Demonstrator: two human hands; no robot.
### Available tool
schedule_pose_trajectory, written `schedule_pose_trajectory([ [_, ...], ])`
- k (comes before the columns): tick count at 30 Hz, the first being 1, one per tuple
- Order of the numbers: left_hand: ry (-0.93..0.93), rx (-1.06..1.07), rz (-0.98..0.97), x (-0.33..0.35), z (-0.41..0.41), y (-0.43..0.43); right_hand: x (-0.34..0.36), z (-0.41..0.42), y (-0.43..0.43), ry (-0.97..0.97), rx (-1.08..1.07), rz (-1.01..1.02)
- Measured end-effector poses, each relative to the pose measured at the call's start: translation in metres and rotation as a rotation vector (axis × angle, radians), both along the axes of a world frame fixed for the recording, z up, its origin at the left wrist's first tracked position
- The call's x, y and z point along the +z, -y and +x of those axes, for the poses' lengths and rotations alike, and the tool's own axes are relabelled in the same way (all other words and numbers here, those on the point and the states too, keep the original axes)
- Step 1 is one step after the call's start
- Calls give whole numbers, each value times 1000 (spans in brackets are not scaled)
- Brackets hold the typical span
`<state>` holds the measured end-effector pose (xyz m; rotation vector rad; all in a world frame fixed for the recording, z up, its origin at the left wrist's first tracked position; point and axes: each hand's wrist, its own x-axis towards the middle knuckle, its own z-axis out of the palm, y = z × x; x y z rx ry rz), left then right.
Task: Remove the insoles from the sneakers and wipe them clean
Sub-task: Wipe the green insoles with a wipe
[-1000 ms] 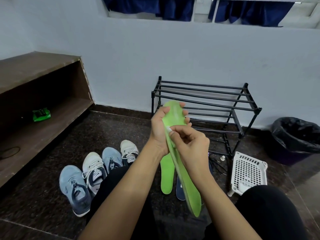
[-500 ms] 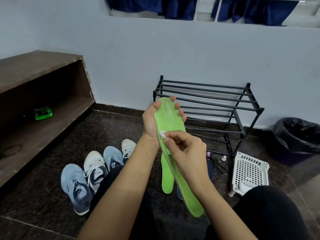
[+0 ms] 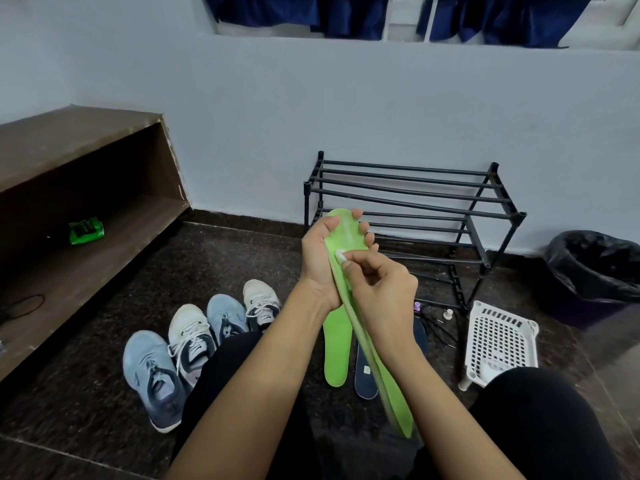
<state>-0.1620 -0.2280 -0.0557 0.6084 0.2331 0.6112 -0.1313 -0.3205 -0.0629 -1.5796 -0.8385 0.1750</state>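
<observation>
Head, left hand [image 3: 320, 261] insole [image 3: 347, 231], right hand [image 3: 384, 289] wipe [image 3: 340, 254]

A: Insoles?
B: 3 in view. One green insole [image 3: 346, 233] is held off the floor, toe end up, heel end down near the lap, seen almost edge-on. Left hand [image 3: 320, 261] grips its toe end; right hand [image 3: 384, 289] pinches a small white wipe [image 3: 340, 254] vs its face.
A: Others?
B: 2nd green insole [image 3: 335, 351] lies flat on the floor, just beside a navy insole [image 3: 364, 379] w/ a small white label.
A: Sneakers?
B: 4 in a row at left, upright, side by side, toes pointing away: blue sneaker [image 3: 152, 375], white sneaker [image 3: 192, 341], 2nd blue sneaker [image 3: 225, 317], 2nd white sneaker [image 3: 261, 301].
</observation>
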Motion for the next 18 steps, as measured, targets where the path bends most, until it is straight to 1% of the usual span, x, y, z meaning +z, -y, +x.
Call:
schedule_pose_trajectory([
  [3,51,-44,-19,4,-2,-5,6,-3,8,0,79,-31],
  [6,127,-38,-36,7,-4,-12,8,-10,16,-23,156,-40],
  [9,187,-45,-44,8,-6,-16,7,-15,17,-33,154,-22],
  [13,173,-25,-28,7,-4,-14,5,-13,13,-59,126,-2],
  [18,145,-17,-1,7,-2,-13,4,-9,11,-34,120,-4],
])
